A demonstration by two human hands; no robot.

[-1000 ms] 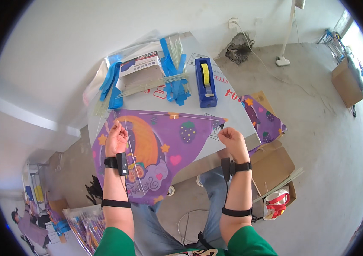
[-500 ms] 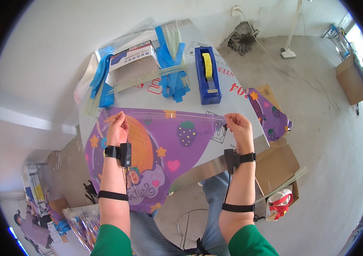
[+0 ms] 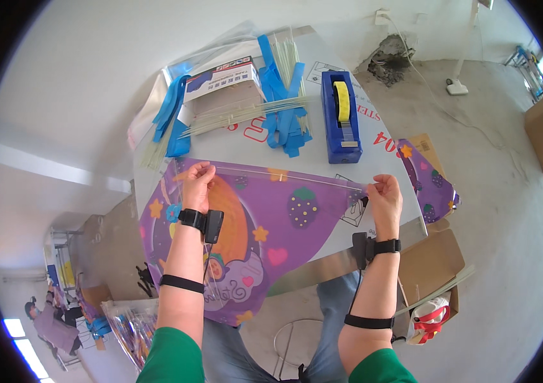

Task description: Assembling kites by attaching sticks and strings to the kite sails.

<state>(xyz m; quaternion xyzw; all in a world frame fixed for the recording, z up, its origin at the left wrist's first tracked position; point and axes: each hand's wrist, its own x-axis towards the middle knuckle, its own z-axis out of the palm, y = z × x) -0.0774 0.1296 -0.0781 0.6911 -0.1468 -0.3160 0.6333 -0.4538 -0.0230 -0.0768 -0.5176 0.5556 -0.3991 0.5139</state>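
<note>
Pinching purple kite sheet [image 3: 265, 223] edge, left hand [image 3: 198, 185] and right hand [image 3: 383, 198]; open box [image 3: 223, 96] of thin rods behind.

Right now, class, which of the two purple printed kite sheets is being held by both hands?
The large purple sheet spread on the table, pinched by the left hand and right hand. The other purple sheet hangs untouched off the table's right edge.
</note>
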